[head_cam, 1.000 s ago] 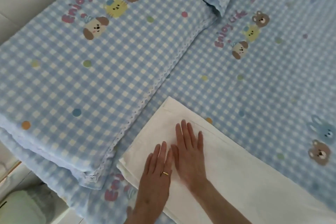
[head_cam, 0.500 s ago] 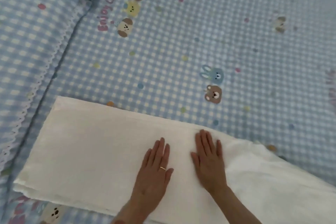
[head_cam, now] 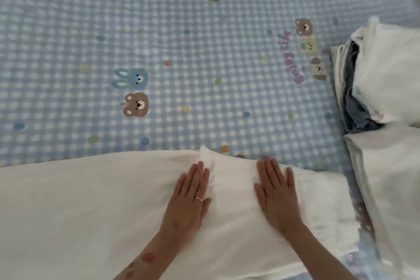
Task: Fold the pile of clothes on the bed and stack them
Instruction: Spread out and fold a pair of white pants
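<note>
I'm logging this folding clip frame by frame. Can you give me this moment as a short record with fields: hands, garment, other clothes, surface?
left hand: left hand flat, fingers straight, pressing on the white garment; gold ring on one finger
right hand: right hand flat on the same garment, apart from the left
garment: spread across the near edge of the bed, a small bump of cloth between the hands
other clothes: pile at the right, white pieces with a dark grey one between
surface: blue checked sheet with cartoon animals
</note>
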